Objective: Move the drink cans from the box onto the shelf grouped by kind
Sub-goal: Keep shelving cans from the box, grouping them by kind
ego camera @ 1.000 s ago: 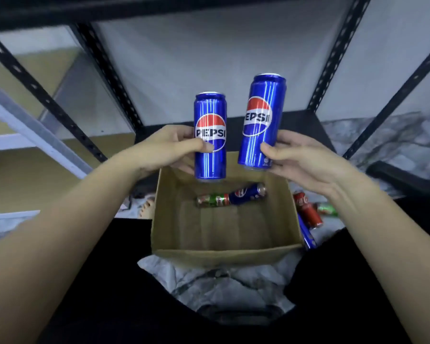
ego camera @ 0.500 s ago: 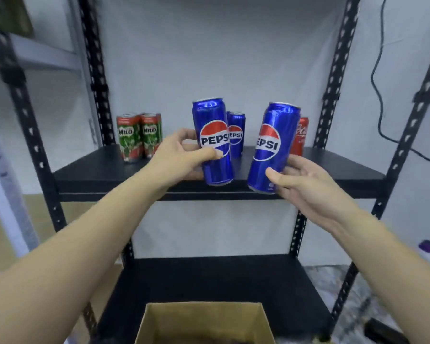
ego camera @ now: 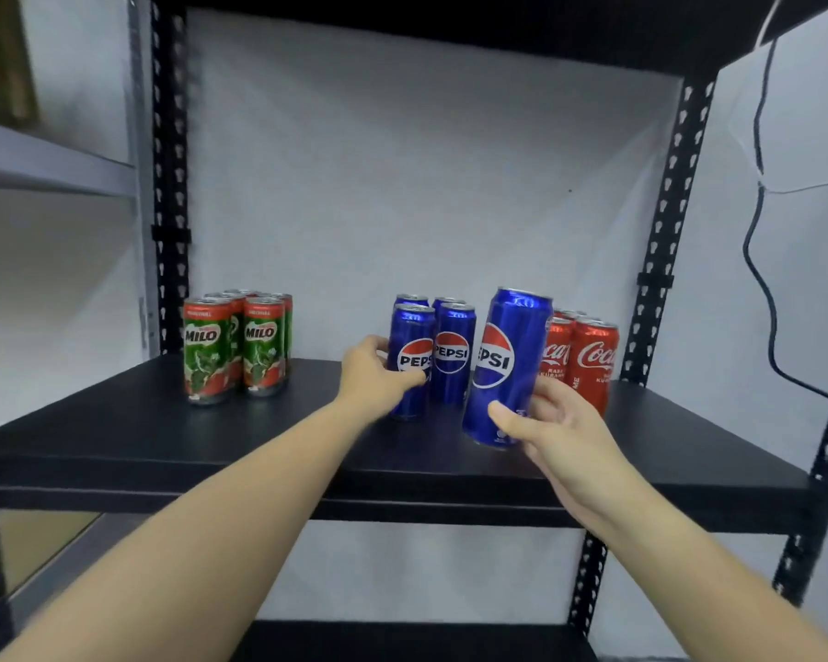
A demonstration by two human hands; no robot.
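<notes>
Hands (ego camera: 378, 375) on Pepsi cans (ego camera: 507, 370), between Milo cans (ego camera: 206, 348) and Coca-Cola cans (ego camera: 593, 363)

looks like a storeroom or stock corner here: a black boltless metal rack (ego camera: 660, 260) with perforated uprights against a plain white wall (ego camera: 402, 183), a second grey rack (ego camera: 58, 169) off to the left, and a loose black cable (ego camera: 761, 289) hanging down the wall on the right. milo cans (ego camera: 233, 348), pepsi cans (ego camera: 450, 355) and coca-cola cans (ego camera: 589, 360) stand sorted by brand on the black shelf board (ego camera: 163, 432).
</notes>
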